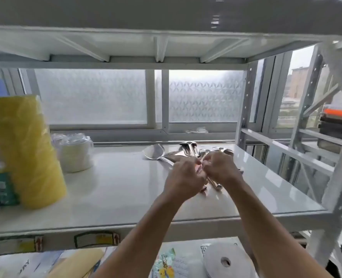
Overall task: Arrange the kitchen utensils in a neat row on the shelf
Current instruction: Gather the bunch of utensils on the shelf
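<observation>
Clearly the utensils (188,153) are stiff, smooth metal, likely light and slippery, best taken by their slim handles. They lie in a crossed heap on the shelf (114,189), just beyond and under both hands. The left hand (183,180) and right hand (220,169) are pressed together, fingers curled around handles. Which pieces each holds is hidden by the knuckles.

One head-worn wide-angle view faces forward toward 12 o'clock, close above the shelf (114,189), level with the window (90,95).
</observation>
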The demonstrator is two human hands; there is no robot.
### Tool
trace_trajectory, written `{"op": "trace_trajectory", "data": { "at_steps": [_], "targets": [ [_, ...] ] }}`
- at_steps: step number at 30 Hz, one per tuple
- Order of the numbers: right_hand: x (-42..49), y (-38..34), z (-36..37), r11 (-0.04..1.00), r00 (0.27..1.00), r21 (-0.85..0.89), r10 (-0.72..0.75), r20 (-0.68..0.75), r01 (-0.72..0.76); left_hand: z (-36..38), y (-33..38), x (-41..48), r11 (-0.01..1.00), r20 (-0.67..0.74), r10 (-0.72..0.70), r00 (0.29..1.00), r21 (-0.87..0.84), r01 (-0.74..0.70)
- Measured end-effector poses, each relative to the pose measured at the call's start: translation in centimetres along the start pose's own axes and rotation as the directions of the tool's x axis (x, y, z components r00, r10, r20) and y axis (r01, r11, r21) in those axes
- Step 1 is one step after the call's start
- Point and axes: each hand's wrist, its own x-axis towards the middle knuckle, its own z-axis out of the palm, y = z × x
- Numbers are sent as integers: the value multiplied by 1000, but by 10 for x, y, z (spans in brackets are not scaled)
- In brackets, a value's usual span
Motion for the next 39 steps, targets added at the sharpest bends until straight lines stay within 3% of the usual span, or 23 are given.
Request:
{"op": "trace_trajectory", "data": {
  "at_steps": [4, 10, 14, 16, 19, 22, 28, 32, 36, 39],
  "targets": [
    [-9, -6, -2, 975, 995, -202, 97, 14, -92, 21, 7, 8, 920, 111, -3, 994, 390, -41],
    [-3, -1, -5, 988, 991, -84, 131, 36, -128, 33, 3, 15, 908, 168, -68, 983, 418, -8],
    [-16, -6, -9, 1000, 991, 9, 13, -131, -11, 23, 2, 3, 950, 117, -33, 993, 312, -5],
    [-20, -14, -11, 995, 983, 90, -21, -184, 38, 12, 3, -4, 979, 26, -23, 999, 201, 17],
    [-25, -32, -13, 966, 969, 223, -76, -234, 130, -9, -3, -17, 994, -96, -95, 991, -62, 90],
    [-29, -56, -4, 919, 951, 310, -164, -263, 244, -35, -23, -30, 973, -144, -184, 972, -163, 160],
    [-41, -121, 35, 890, 951, 333, -290, -108, 310, -91, -80, -53, 922, -171, -362, 916, -209, 325],
    [-49, -150, 65, 869, 947, 387, -317, -42, 308, -126, -119, -67, 913, -185, -407, 895, -93, 396],
    [-52, -163, 89, 862, 961, 466, -266, 79, 201, -151, -149, -74, 872, -167, -487, 857, -31, 489],
    [-51, -169, 104, 745, 963, 667, -170, 207, -12, -160, -158, -77, 830, -139, -558, 818, -81, 552]
  ]
}}
